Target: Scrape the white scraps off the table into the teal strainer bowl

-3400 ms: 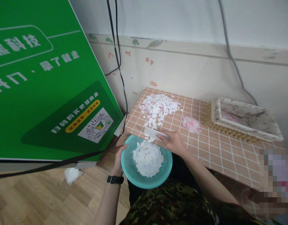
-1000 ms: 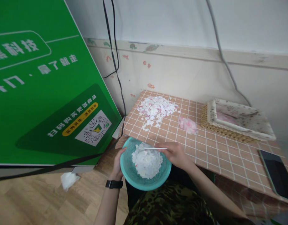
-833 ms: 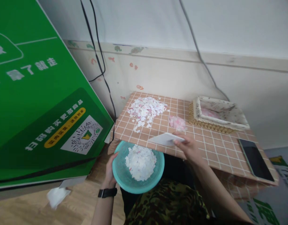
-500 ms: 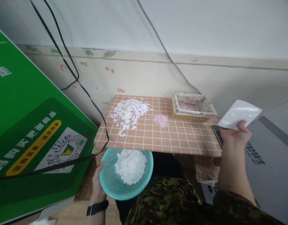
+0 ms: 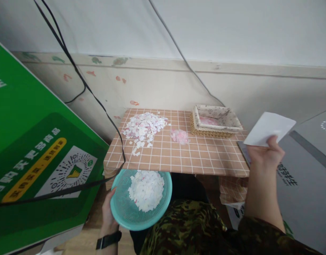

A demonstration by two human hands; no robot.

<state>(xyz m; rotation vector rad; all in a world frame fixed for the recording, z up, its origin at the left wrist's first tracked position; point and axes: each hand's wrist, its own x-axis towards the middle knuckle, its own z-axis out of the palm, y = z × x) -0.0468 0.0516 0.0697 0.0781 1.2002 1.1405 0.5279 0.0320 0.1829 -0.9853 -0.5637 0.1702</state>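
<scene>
Your left hand [image 5: 108,214] clasps the rim of the turquoise colander [image 5: 120,205], its fingers mostly hidden, in front of the near left corner of the table [image 5: 211,161]. Inside the colander sits a heap of white paper bits [image 5: 147,191]. Your right hand [image 5: 266,152] pinches a white card [image 5: 270,128], held up by the table's right end. On the table's left part lies a loose paper pile [image 5: 144,125]; at the table's middle, pink scraps [image 5: 179,136]; toward the table's back right, a lined wicker basket [image 5: 212,133].
</scene>
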